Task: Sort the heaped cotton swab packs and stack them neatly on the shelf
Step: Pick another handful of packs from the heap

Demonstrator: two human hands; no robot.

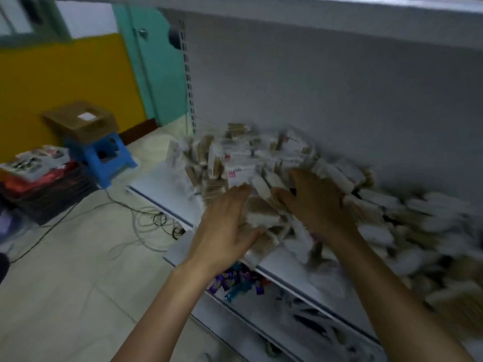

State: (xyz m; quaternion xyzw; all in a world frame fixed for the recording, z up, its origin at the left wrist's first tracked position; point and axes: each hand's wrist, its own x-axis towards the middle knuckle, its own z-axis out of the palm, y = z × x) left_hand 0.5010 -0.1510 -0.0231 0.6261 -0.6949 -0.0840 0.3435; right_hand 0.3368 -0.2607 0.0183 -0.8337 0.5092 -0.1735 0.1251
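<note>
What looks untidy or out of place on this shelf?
The cotton swab packs lie in a loose heap on the shelf, tilted every way; a few by the left hand reach over its front edge.

Two hands showed, a left hand (224,226) and a right hand (313,202). One heap of cotton swab packs (248,158), too many and too blurred to count, covered one shelf (156,186). One blue stool (104,158) carried one cardboard box (81,121).

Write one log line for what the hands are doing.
cotton swab packs: heaped, unsorted | left hand: pressing heap front | right hand: on heap | shelf: holds heap
</note>
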